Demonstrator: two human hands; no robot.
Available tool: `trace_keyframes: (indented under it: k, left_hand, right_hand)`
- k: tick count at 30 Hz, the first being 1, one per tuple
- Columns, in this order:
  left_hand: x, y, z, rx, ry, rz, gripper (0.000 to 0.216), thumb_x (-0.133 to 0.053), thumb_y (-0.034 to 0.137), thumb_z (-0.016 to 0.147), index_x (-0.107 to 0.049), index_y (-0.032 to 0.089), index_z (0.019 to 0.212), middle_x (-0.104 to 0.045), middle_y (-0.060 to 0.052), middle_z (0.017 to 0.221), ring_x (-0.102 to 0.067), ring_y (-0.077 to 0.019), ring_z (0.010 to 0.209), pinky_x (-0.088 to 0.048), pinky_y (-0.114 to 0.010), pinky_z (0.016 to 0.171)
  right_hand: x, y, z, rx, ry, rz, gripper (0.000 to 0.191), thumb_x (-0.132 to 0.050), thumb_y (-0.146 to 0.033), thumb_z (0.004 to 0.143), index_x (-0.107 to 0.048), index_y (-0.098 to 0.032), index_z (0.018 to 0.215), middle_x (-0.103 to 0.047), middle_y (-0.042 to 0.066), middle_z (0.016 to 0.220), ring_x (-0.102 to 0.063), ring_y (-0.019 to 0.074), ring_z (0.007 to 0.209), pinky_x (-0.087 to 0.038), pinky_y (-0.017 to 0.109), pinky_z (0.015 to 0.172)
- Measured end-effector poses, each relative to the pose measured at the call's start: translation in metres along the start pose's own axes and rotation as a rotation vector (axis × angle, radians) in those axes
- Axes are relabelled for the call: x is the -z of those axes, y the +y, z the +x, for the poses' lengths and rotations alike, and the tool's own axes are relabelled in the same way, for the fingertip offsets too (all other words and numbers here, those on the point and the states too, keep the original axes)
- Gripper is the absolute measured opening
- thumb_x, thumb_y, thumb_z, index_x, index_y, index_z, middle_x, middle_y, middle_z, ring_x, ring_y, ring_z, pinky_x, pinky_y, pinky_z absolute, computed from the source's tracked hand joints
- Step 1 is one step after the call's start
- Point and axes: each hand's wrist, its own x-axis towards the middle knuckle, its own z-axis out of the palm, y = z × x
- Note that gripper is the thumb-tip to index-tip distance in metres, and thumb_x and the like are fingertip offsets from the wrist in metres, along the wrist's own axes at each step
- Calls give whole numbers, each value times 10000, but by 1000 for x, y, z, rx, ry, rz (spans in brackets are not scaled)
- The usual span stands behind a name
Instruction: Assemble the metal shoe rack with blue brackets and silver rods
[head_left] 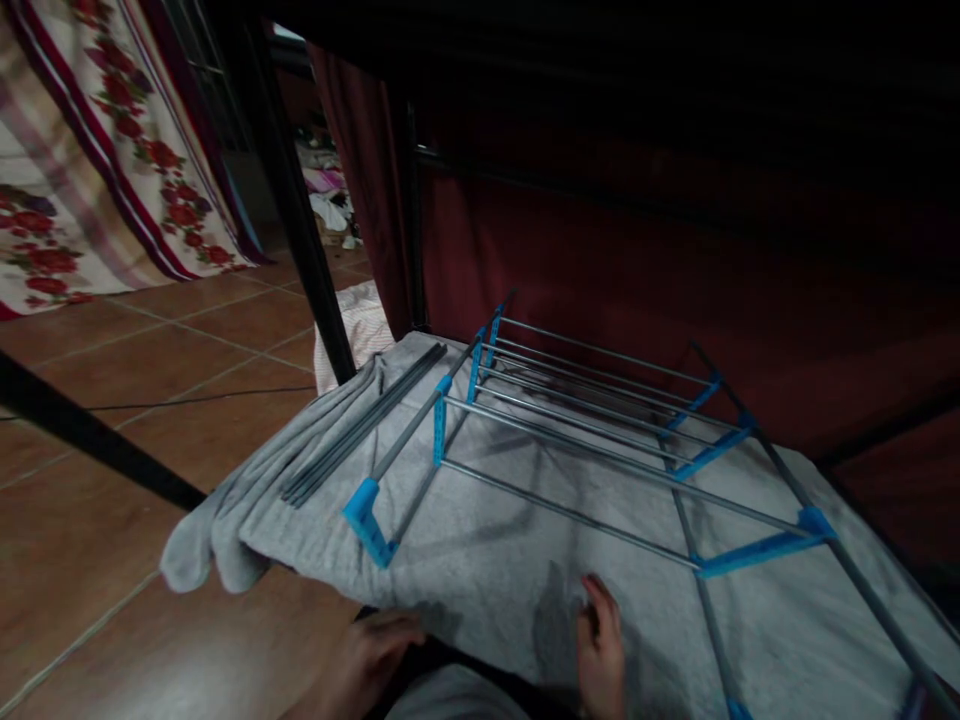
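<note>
A metal rack (585, 430) with grey rods and blue plastic connectors lies tilted on a grey towel (495, 560). A bundle of loose dark rods (360, 425) rests on the towel's left side. My right hand (600, 650) lies on the towel near its front edge, fingers curled, with nothing visible in it. Low in the frame, my left hand (367, 665) touches the towel's front edge; its fingers are partly hidden in shadow.
Brown tiled floor (150, 420) spreads to the left. A dark red cloth (600, 250) hangs behind the rack. A black post (300, 220) stands at the towel's back left. A floral fabric (90, 170) hangs at far left. Clutter lies in the background.
</note>
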Motion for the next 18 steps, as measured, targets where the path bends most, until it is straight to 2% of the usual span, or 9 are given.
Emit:
trace_keyframes:
  k: [2,3,5,6,9,12,15,18]
  left_hand:
    - [26,-28,-20,117,194,75,253,-482,296,997,-732,272,1029,-772,-47,968,-743,-181,890,-582,-229,783]
    - [42,-43,-24,170,336,142,233,-509,338,984,-731,272,1009,-772,-36,951,-742,-184,875,-583,-236,777]
    - [77,-70,-18,295,564,277,270,-498,396,966,-718,246,1010,-763,-55,1005,-732,-224,945,-583,-306,864]
    - [95,-81,-8,347,601,330,310,-474,408,960,-710,223,1041,-753,-80,1047,-721,-252,993,-575,-353,916]
    - [140,-101,35,430,614,547,441,-400,364,935,-664,115,1187,-678,-196,1217,-650,-336,1137,-518,-471,1019]
    - [165,-112,75,583,547,735,515,-370,287,929,-567,35,1333,-583,-274,1354,-583,-378,1213,-470,-518,1047]
    - [174,-125,97,740,441,732,469,-356,228,928,-601,22,1271,-632,-282,1242,-618,-376,1106,-493,-503,950]
    - [178,-138,105,751,426,680,397,-356,213,908,-683,56,1068,-674,-247,1017,-655,-352,921,-515,-460,805]
  right_hand:
    - [-10,3,-8,119,-63,-127,388,-458,-368,973,-659,-216,1267,-663,134,1355,-619,291,1252,-481,485,1048]
    - [-12,3,-10,177,-85,-195,385,-449,-343,977,-657,-222,1277,-668,128,1354,-621,290,1249,-476,488,1049]
    - [-15,0,-12,271,-114,-322,391,-431,-295,979,-648,-231,1298,-674,114,1356,-622,287,1248,-465,491,1052]
    - [-15,-2,-12,300,-120,-374,399,-419,-276,979,-642,-233,1306,-676,110,1356,-624,285,1243,-462,490,1049]
    - [-14,-7,-12,337,-125,-468,410,-393,-259,987,-629,-229,1320,-680,112,1351,-638,278,1221,-469,476,1035]
    - [-13,-5,-11,361,-120,-498,405,-397,-286,996,-625,-233,1327,-690,114,1336,-655,280,1200,-488,463,1003]
    - [-15,3,-10,404,-92,-500,401,-426,-291,983,-629,-250,1326,-708,101,1310,-672,288,1178,-506,458,963]
    - [-18,9,-7,453,-55,-493,391,-452,-275,960,-655,-279,1295,-728,78,1275,-695,282,1133,-522,437,908]
